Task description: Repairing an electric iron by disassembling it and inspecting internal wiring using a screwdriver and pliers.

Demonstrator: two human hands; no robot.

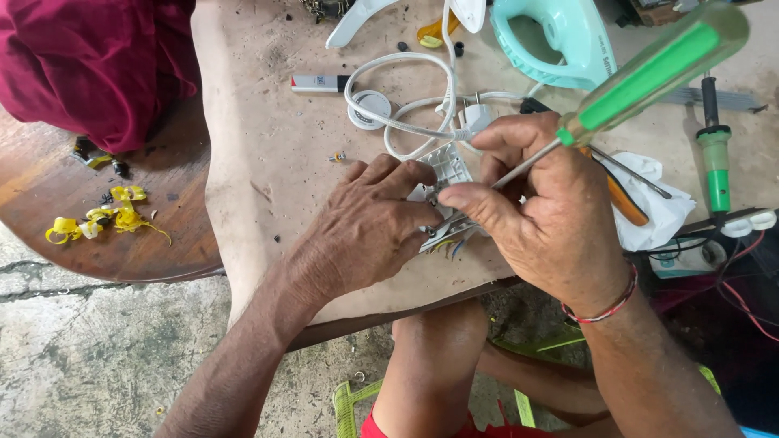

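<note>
Hands (pixel 369 223) (pixel 540 211) grip white casing (pixel 448 166), wires (pixel 442 242) inside.

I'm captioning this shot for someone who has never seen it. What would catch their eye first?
Two hands meet at the centre: the right hand holds a green-handled screwdriver whose shaft runs down to a small white plastic part steadied by the left hand. Behind them a coiled white cable lies on the table, with a mint-green iron at the top.

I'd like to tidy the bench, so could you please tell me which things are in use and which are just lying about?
In use: screwdriver in right hand; white part under left hand; white cord.

Lying about: soldering iron, mint iron, yellow scraps, red cloth.
</note>
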